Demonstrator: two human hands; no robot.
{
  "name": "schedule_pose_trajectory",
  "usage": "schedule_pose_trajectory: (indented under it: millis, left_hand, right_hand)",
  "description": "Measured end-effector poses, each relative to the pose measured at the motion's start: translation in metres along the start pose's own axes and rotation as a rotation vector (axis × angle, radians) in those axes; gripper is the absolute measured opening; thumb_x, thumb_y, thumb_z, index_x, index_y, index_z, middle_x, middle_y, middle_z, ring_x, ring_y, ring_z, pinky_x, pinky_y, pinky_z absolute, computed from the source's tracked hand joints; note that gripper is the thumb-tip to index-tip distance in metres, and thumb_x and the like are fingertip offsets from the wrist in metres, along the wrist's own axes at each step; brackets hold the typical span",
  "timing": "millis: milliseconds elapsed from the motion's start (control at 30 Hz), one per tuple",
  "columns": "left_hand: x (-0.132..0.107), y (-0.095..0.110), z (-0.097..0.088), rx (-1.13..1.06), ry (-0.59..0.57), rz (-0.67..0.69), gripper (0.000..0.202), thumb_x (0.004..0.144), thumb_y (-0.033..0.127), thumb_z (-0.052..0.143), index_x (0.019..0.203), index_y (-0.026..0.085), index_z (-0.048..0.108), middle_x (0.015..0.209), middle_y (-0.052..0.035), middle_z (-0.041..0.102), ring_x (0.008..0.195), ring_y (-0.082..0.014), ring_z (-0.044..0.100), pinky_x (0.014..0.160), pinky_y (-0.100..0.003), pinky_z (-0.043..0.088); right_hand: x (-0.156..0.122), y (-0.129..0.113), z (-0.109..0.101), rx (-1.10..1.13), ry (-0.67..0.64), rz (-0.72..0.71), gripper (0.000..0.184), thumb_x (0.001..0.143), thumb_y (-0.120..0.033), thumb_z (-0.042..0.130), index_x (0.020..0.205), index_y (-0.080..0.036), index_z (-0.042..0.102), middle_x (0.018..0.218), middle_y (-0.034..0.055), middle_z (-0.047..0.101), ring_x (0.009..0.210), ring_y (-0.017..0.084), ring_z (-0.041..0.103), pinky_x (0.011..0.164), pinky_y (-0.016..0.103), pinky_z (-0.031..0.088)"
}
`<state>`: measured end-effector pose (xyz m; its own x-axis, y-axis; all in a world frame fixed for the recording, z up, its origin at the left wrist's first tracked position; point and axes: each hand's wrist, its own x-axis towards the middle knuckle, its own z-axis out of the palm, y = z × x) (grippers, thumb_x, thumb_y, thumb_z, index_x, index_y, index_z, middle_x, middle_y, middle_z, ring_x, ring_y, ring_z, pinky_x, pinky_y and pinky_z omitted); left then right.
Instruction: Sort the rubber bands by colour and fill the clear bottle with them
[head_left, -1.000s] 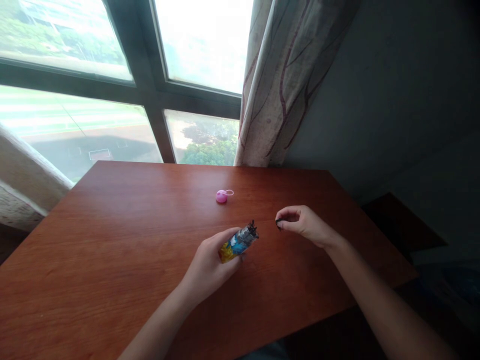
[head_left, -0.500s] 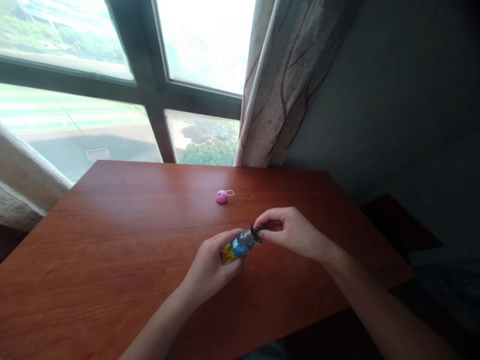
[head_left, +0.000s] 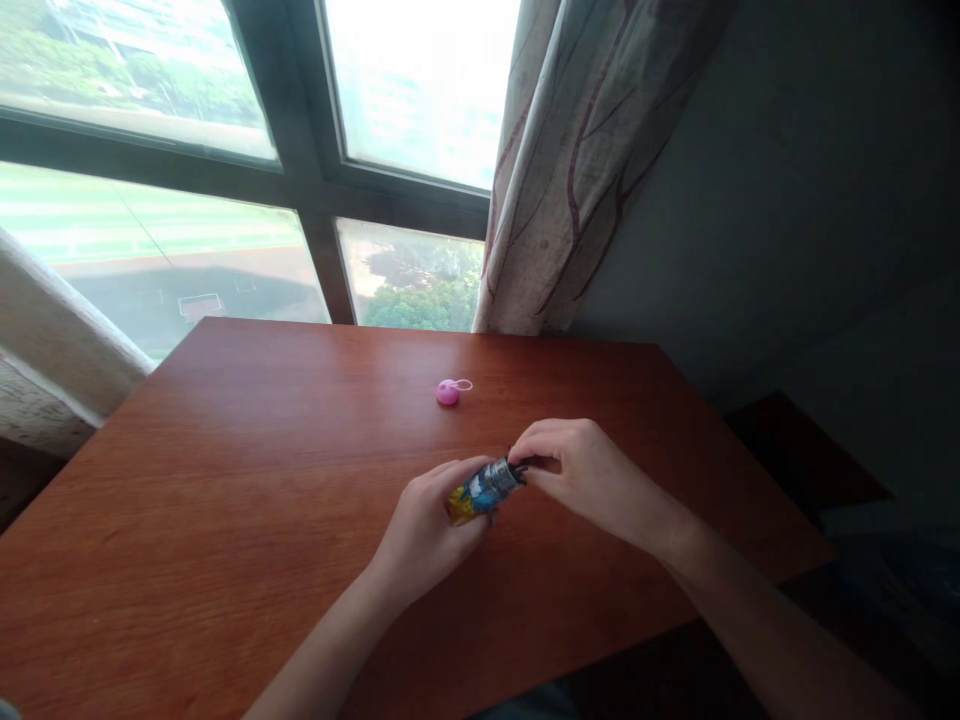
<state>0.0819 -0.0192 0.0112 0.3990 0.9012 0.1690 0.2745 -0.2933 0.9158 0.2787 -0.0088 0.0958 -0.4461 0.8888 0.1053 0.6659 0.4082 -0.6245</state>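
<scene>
My left hand (head_left: 429, 530) is wrapped round a small bottle (head_left: 487, 488) with blue, white and yellow printing and a clear, shiny neck. The bottle lies tilted, its mouth pointing right and slightly up. Thin dark pieces (head_left: 517, 470) poke out of the mouth. Thumb and fingers of my right hand (head_left: 581, 475) are pinched together right at that opening. What lies between these fingertips is too small and dark to make out. Beyond the hands, a pink cap (head_left: 448, 393) with a thin loop sits on the tabletop.
Both hands are above a reddish-brown wooden table (head_left: 247, 480). A window (head_left: 322, 190) with a dark frame stands behind its far edge. Patterned curtains (head_left: 555, 200) hang at both sides, and a dark wall (head_left: 787, 220) is on the right.
My right fingertips have shifted slightly at the bottle's mouth, and the dark pieces there look more spread. My left hand keeps its hold. The whole view has moved a little.
</scene>
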Motion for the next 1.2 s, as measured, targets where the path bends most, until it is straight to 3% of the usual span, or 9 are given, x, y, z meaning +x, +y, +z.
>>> schedule_pose_trajectory:
  millis: [367, 800, 1000, 1133, 1200]
  left_hand:
    - [0.0, -0.002, 0.0, -0.039, 0.02, -0.046, 0.043, 0.072, 0.011, 0.064, 0.114, 0.021, 0.069, 0.103, -0.0023, 0.074, 0.091, -0.0196, 0.068, 0.08, -0.025, 0.051]
    - [-0.001, 0.0, 0.001, 0.0, -0.016, 0.017, 0.046, 0.073, 0.007, 0.062, 0.116, 0.023, 0.067, 0.109, -0.0027, 0.072, 0.096, -0.0191, 0.067, 0.085, -0.026, 0.05]
    - [-0.002, -0.004, 0.002, 0.024, -0.002, 0.051, 0.045, 0.076, 0.011, 0.064, 0.119, 0.023, 0.064, 0.111, -0.0028, 0.071, 0.098, -0.018, 0.066, 0.086, -0.026, 0.049]
    - [-0.003, -0.004, 0.001, 0.058, 0.01, 0.083, 0.044, 0.077, 0.013, 0.065, 0.12, 0.023, 0.063, 0.11, -0.0036, 0.07, 0.096, -0.0183, 0.066, 0.085, -0.027, 0.05]
    - [-0.003, -0.004, 0.001, 0.065, 0.023, 0.098, 0.045, 0.077, 0.013, 0.064, 0.121, 0.023, 0.063, 0.111, -0.0041, 0.069, 0.097, -0.0185, 0.066, 0.086, -0.027, 0.05]
  right_hand:
    - [-0.003, -0.009, -0.007, 0.043, -0.123, -0.01, 0.03, 0.09, -0.004, 0.049, 0.095, -0.021, 0.073, 0.098, 0.003, 0.068, 0.089, 0.014, 0.064, 0.082, 0.023, 0.048]
    - [0.004, 0.005, -0.006, 0.22, -0.101, 0.165, 0.027, 0.075, -0.004, 0.057, 0.085, -0.02, 0.077, 0.084, -0.0008, 0.076, 0.078, 0.014, 0.07, 0.069, 0.02, 0.051]
    - [0.007, 0.0, -0.008, 0.136, -0.129, 0.141, 0.021, 0.077, -0.005, 0.059, 0.081, -0.019, 0.074, 0.079, -0.0013, 0.073, 0.072, 0.013, 0.067, 0.064, 0.02, 0.047]
    - [0.009, -0.003, -0.011, -0.002, -0.096, 0.142, 0.009, 0.074, -0.01, 0.067, 0.073, -0.019, 0.065, 0.068, -0.0043, 0.065, 0.062, 0.01, 0.059, 0.055, 0.02, 0.039]
    - [0.011, -0.004, -0.013, -0.068, -0.071, 0.161, 0.012, 0.071, -0.013, 0.071, 0.076, -0.02, 0.062, 0.067, -0.0055, 0.061, 0.06, 0.01, 0.054, 0.053, 0.021, 0.035]
